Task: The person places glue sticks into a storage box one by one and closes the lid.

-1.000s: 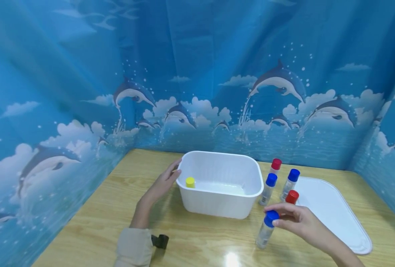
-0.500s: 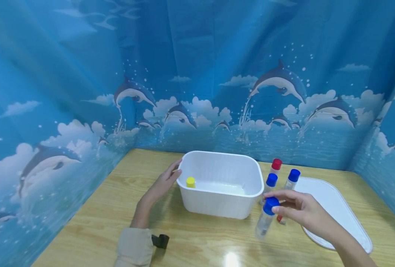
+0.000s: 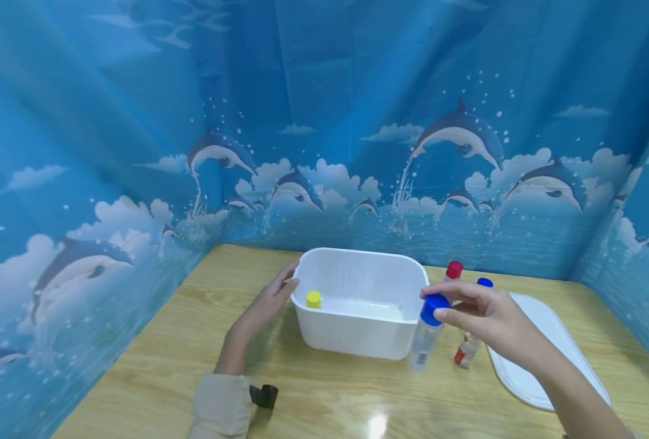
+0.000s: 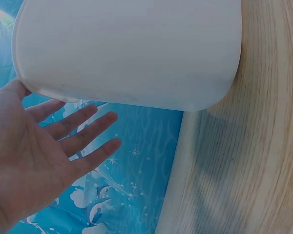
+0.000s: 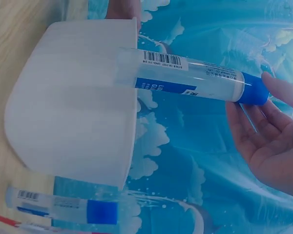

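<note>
Bottle (image 3: 424,344): is hanging above the table (image 3: 313,393), slightly tilted, just outside the tub (image 3: 352,334) at its near right corner.
Right hand (image 3: 486,312): is pinching the blue cap (image 3: 434,310) between thumb and fingers.
Left hand (image 3: 269,296): is touching the left rim, its fingers spreading.
Yellow cap (image 3: 313,300): is showing inside, at left.
Other bottles (image 3: 468,350): are standing partly hidden behind the right hand, near the lid (image 3: 541,314).

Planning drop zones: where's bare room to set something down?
Bare table in front of the white tub, right of the black piece at the sleeve; more left of the left hand, up to the curtain. Inside the tub, the floor right of the yellow cap. Crowded: between tub and white panel, where the right hand, its blue-capped bottle and other bottles bunch.
</note>
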`<action>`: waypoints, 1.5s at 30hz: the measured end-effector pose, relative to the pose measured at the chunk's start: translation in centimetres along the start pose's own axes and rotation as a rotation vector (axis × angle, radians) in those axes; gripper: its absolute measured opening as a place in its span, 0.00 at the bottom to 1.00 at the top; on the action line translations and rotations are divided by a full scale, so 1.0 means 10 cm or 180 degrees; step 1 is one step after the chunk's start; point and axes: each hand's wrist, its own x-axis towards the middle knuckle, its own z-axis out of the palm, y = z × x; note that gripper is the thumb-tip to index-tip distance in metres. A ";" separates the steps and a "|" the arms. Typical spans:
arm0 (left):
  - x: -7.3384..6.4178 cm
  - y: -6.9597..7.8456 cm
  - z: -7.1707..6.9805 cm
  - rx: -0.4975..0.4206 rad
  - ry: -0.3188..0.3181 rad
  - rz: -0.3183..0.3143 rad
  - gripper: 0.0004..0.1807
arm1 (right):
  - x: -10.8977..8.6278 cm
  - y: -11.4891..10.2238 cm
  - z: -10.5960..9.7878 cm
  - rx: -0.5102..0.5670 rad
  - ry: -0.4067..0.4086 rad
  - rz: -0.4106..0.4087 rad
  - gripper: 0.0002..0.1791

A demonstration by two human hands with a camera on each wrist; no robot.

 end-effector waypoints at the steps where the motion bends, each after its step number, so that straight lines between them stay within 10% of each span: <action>1: 0.02 -0.04 0.00 -0.0015 0.0008 0.0009 0.27 | 0.02 -0.03 0.00 0.0004 0.0004 0.0001 0.16; 7: 0.11 -0.26 0.00 -0.0003 0.0048 0.0030 0.28 | 0.16 -0.17 0.02 -0.0095 0.0013 -0.0069 0.17; 26: 0.13 -0.26 0.01 0.0006 0.0076 0.0096 0.29 | 0.74 -0.39 0.19 -0.0231 0.0125 -0.0182 0.20; 45: 0.12 -0.25 0.01 0.0077 0.0112 0.0039 0.28 | 1.19 -0.06 0.59 0.0073 0.0130 -0.0182 0.19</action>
